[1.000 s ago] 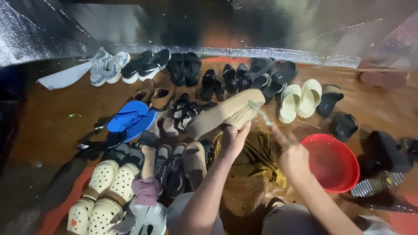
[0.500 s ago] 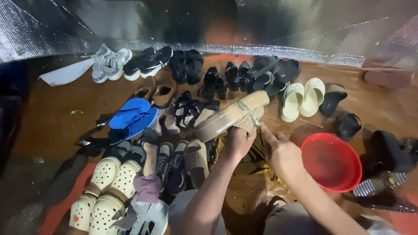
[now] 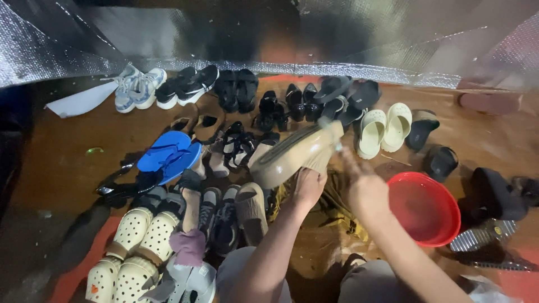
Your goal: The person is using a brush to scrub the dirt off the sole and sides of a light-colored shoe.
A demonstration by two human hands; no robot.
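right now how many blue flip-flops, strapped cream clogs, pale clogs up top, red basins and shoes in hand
blue flip-flops: 2
cream clogs with brown straps: 2
pale clogs in the far row: 2
red basin: 1
tan shoe in the left hand: 1
total: 8

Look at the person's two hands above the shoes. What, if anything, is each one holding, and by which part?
The left hand holds a tan shoe, sole up, gripping its near end from below. The right hand is blurred beside the shoe's far end; whether it holds anything cannot be told.
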